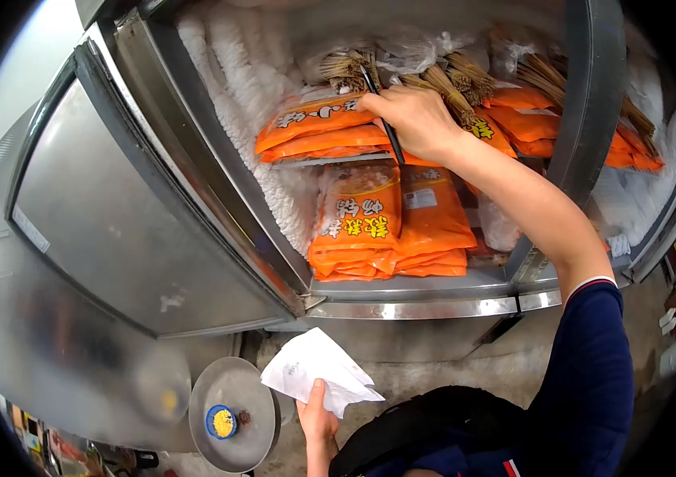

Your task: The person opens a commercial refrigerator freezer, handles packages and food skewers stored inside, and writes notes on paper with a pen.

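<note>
My right hand (pixel 417 119) reaches into the open freezer, its fingers closed around a black pen (pixel 391 141) whose tip end stands over the upper shelf. Beneath the hand lie orange printed packets (pixel 314 119) on the upper shelf, with bundles of thin brown sticks (pixel 449 86) in clear plastic behind them. More orange packets (pixel 362 211) are stacked on the lower level. Low in the view, my left hand (pixel 316 413) holds folded white papers (pixel 318 370) with small writing, thumb on top.
The freezer's metal door (pixel 139 215) stands open at left. A dark upright post (pixel 588 103) divides the opening at right. Thick white frost (pixel 250 103) lines the inner wall. On the lower left is a round grey tray (pixel 254 393) bearing a blue-rimmed bowl of yellow bits (pixel 222 422).
</note>
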